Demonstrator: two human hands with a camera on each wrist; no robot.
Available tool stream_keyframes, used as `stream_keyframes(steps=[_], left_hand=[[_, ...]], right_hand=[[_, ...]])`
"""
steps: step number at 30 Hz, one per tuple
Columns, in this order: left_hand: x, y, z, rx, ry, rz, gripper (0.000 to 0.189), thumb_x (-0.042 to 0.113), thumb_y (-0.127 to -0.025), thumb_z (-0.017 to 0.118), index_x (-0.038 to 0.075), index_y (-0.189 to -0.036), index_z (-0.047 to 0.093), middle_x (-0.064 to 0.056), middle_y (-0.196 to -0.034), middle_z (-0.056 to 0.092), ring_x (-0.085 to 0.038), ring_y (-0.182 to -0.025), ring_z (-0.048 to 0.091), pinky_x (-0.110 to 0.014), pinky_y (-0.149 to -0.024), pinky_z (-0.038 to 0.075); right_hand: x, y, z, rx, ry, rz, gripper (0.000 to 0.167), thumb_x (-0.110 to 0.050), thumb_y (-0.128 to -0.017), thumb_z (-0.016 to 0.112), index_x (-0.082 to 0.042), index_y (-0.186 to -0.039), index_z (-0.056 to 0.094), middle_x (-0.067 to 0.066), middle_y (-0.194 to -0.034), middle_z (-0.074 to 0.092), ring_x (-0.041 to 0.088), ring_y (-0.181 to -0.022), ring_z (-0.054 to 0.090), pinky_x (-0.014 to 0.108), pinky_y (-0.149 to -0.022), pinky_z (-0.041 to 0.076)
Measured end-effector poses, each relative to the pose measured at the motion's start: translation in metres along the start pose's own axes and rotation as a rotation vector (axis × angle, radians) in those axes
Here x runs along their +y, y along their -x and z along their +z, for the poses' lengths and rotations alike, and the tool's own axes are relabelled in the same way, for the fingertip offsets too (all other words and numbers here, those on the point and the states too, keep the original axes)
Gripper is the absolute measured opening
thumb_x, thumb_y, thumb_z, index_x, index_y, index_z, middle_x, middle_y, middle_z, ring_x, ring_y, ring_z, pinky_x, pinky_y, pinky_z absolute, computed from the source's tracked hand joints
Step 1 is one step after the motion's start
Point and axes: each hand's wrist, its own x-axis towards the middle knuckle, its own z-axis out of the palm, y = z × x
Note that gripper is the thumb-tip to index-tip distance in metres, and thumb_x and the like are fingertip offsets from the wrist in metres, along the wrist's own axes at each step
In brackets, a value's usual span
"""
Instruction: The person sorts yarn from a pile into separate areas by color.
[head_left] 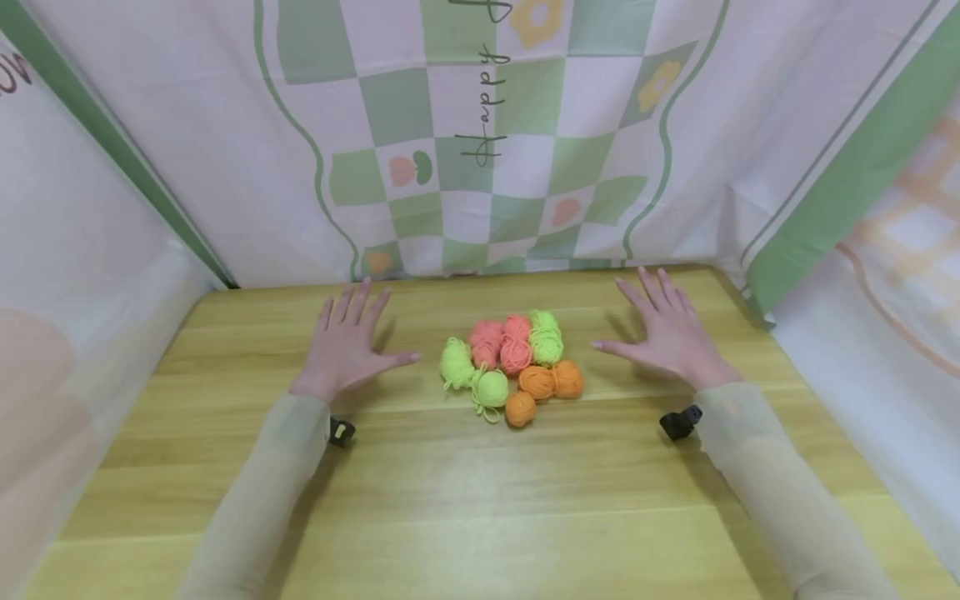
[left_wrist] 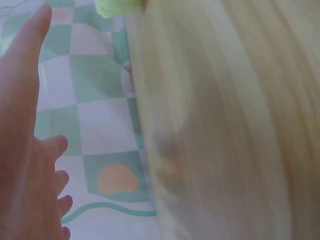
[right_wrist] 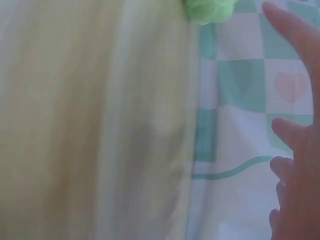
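A cluster of small yarn balls lies at the middle of the table. Two pink balls [head_left: 516,344] sit at the back, beside an upright light green skein [head_left: 546,337]. Another light green skein [head_left: 456,363] and a round green ball [head_left: 492,388] with loose strands make up the left side. Orange yarn [head_left: 567,379] is at the front right, with a small orange ball [head_left: 520,409] nearest me. My left hand [head_left: 343,348] spreads its fingers left of the cluster, thumb toward it. On the other side my right hand [head_left: 669,340] is likewise spread. Both hold nothing and are apart from the yarn.
The wooden table [head_left: 450,508] runs back to a hanging checkered cloth [head_left: 465,108]. More cloth hangs at the left [head_left: 90,275] and right [head_left: 847,317] sides. Each wrist carries a small black camera, such as the right one [head_left: 680,422].
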Motion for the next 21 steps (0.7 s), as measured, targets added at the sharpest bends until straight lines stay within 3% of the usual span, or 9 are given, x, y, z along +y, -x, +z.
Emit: stream_keyframes(steps=[7, 12, 16, 21], left_hand=[[0.006, -0.003, -0.003, 0.04, 0.051, 0.063, 0.122, 0.091, -0.076, 0.05, 0.016, -0.165, 0.011, -0.009, -0.169, -0.004, -0.032, -0.154, 0.002, -0.052, -0.123, 0.004], [0.013, 0.0, -0.007, 0.087, 0.124, 0.102, 0.125, 0.089, -0.073, 0.06, 0.014, -0.164, 0.018, -0.012, -0.169, 0.008, -0.034, -0.153, 0.012, -0.053, -0.123, 0.012], [0.02, 0.002, -0.009, 0.107, 0.208, 0.091, 0.125, 0.082, -0.067, 0.073, 0.015, -0.162, 0.027, -0.013, -0.166, 0.022, -0.037, -0.149, 0.024, -0.057, -0.119, 0.023], [0.032, 0.004, -0.009, 0.077, 0.324, 0.051, 0.122, 0.074, -0.064, 0.083, 0.019, -0.161, 0.032, -0.007, -0.165, 0.028, -0.034, -0.148, 0.028, -0.059, -0.116, 0.029]], right_hand=[[-0.011, -0.003, -0.013, 0.068, -0.093, -0.045, 0.109, -0.062, -0.087, 0.071, -0.013, -0.164, 0.012, 0.017, -0.168, 0.001, 0.039, -0.152, -0.007, 0.063, -0.118, -0.002], [-0.026, -0.002, -0.023, 0.093, -0.183, -0.059, 0.106, -0.053, -0.085, 0.079, -0.009, -0.162, 0.02, 0.018, -0.167, 0.014, 0.041, -0.152, 0.011, 0.066, -0.118, 0.014], [-0.04, 0.0, -0.03, 0.088, -0.226, -0.054, 0.105, -0.053, -0.084, 0.08, -0.01, -0.162, 0.023, 0.018, -0.165, 0.021, 0.043, -0.149, 0.021, 0.066, -0.116, 0.02], [-0.056, 0.001, -0.037, 0.084, -0.284, -0.075, 0.101, -0.049, -0.082, 0.084, -0.012, -0.16, 0.031, 0.017, -0.162, 0.031, 0.044, -0.145, 0.03, 0.066, -0.114, 0.025]])
